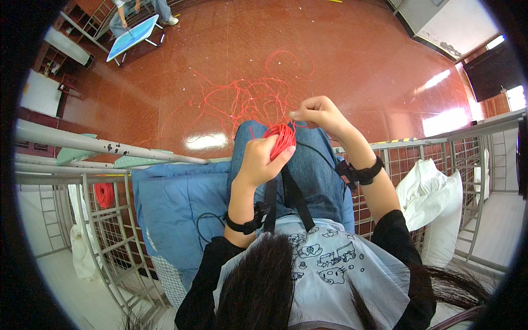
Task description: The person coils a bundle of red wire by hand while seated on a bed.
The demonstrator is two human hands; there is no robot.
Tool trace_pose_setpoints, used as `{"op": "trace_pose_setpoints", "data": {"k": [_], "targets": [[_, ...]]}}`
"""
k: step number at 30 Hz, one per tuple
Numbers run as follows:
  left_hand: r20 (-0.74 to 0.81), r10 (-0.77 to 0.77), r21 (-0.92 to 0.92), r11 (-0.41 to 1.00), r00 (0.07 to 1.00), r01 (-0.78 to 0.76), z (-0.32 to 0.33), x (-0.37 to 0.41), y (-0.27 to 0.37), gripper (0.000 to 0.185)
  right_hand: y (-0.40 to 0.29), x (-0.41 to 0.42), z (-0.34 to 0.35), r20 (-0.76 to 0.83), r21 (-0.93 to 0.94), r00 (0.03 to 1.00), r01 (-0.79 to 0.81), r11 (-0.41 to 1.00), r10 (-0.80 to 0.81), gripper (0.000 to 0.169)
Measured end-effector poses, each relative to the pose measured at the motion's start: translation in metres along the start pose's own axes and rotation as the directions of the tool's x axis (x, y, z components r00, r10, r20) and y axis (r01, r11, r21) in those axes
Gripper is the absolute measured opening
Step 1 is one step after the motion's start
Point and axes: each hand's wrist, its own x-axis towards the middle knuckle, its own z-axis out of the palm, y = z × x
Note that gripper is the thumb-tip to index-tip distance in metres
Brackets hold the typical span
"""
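Note:
A wound bundle of thin red cord (282, 140) is gripped in my left hand (259, 161), above my denim-clad knees. My right hand (315, 114) is raised just to the right of the bundle, thumb and bent fingers pinching a strand of the same cord. Loose red cord (247, 97) lies in tangled loops on the reddish-brown floor beyond my knees, and strands run from there up to my hands. Both wrists wear black straps.
I sit on a blue quilt (181, 198) between metal bed rails (107, 145). Another red cord coil (104, 194) hangs on the left frame. White cloth (429, 198) hangs at right. Further off, a person sits by a blue folding table (134, 37).

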Motion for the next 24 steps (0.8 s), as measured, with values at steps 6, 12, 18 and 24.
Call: {"op": "trace_pose_setpoints", "data": {"k": [6,12,18,24], "targets": [[0.094,-0.267,-0.209,0.937,0.959,0.281,-0.012,-0.003,0.002,0.022,-0.011,-0.013,0.001,0.099,-0.349,0.934,0.356,0.867,-0.344,0.017],[0.041,0.016,0.094,0.995,0.999,-0.020,-0.011,0.000,0.001,0.021,-0.012,-0.017,0.001,0.176,-0.470,0.916,0.400,0.786,-0.361,0.017],[0.124,0.248,0.396,0.875,0.961,-0.277,0.000,0.002,0.005,0.023,-0.007,-0.010,-0.009,0.211,-0.512,0.976,0.160,0.844,-0.057,0.021],[0.310,0.243,0.452,0.813,0.919,-0.367,0.011,-0.002,0.006,0.025,0.002,0.001,-0.009,0.264,-0.569,0.953,0.029,0.822,0.149,0.018]]}}
